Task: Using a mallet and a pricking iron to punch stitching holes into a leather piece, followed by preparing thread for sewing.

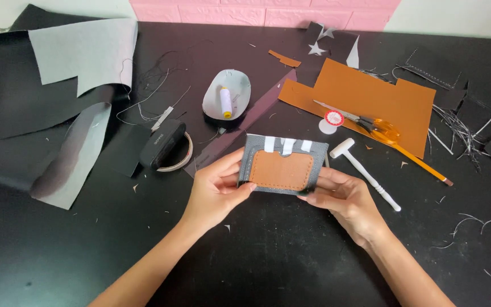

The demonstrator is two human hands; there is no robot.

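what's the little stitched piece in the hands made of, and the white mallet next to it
Stitched piece: looks like grey leather or faux leather with a tan patch, matte, stitch line along the patch edge. White mallet: probably plastic or painted wood, smooth, slightly glossy, with a turned handle.

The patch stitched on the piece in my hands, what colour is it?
Tan brown patch on a grey piece, seen in the head view.

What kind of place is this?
Probably a home leather-craft table: both hands hold a stitched grey and tan leather piece, with a thread spool, orange-handled scissors and small white mallet nearby.
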